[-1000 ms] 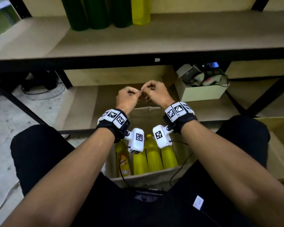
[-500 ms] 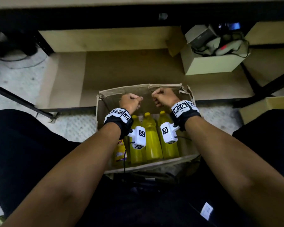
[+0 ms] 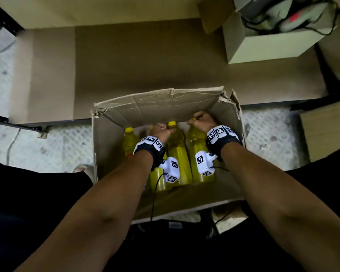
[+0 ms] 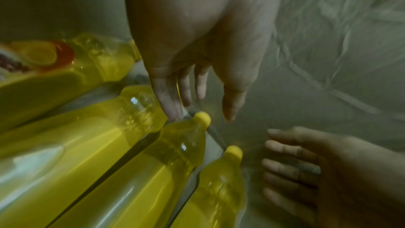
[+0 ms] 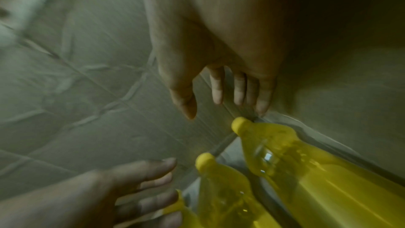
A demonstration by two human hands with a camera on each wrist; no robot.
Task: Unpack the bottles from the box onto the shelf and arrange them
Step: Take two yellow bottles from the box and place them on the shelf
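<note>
An open cardboard box (image 3: 108,150) stands on the floor between my knees, with several yellow bottles (image 3: 178,154) upright inside it. My left hand (image 3: 163,131) is down in the box; its fingers (image 4: 173,103) are straight, just above a yellow cap (image 4: 202,117), and hold nothing. My right hand (image 3: 200,120) reaches in by the box's right wall. Its fingers (image 5: 262,100) are also straight, hovering over the cap (image 5: 240,124) of the rightmost bottle (image 3: 196,142) without gripping it. The leftmost bottle (image 3: 129,142) stands apart from both hands.
The low shelf board (image 3: 145,59) lies just beyond the box. A small carton (image 3: 263,48) with cables and devices sits on it at the upper right. Another carton (image 3: 326,132) stands to the right. The box's back flap (image 3: 161,103) leans over the bottle tops.
Both hands have dropped from closed fists above the box down among the bottle tops, and their fingers have opened. The view has tilted down, so the upper shelf is out of sight.
</note>
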